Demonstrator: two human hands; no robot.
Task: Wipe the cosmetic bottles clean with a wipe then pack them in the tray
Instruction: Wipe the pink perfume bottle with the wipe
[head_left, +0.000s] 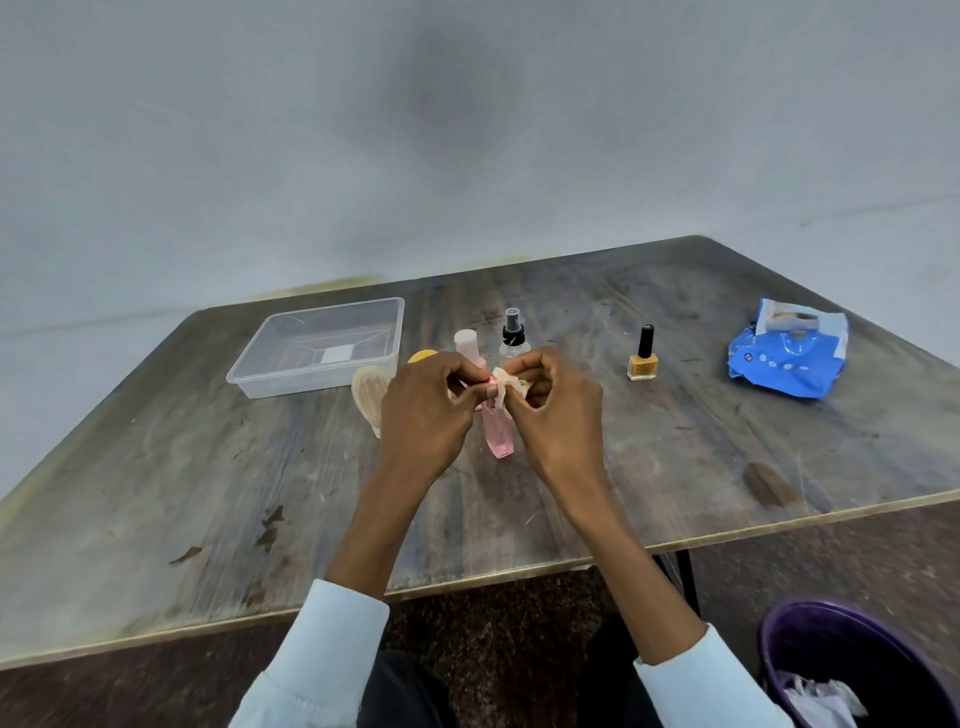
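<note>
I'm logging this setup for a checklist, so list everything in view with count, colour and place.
Tray: 1, clear, table's far left.
Pink bottle: 1, held in both hands, centre.
Wipe: 1, off-white, at that bottle's top, in the right hand.
Capped bottle: 1, pale pink, behind the hands.
Spray bottle: 1, clear with black pump, behind the hands.
Nail polish: 1, yellow, black cap, right of centre.
Wipes pack: 1, blue, far right.
Bin: 1, purple, floor, lower right.
Left hand: grip on pink bottle.
Right hand: grip on wipe.
</note>
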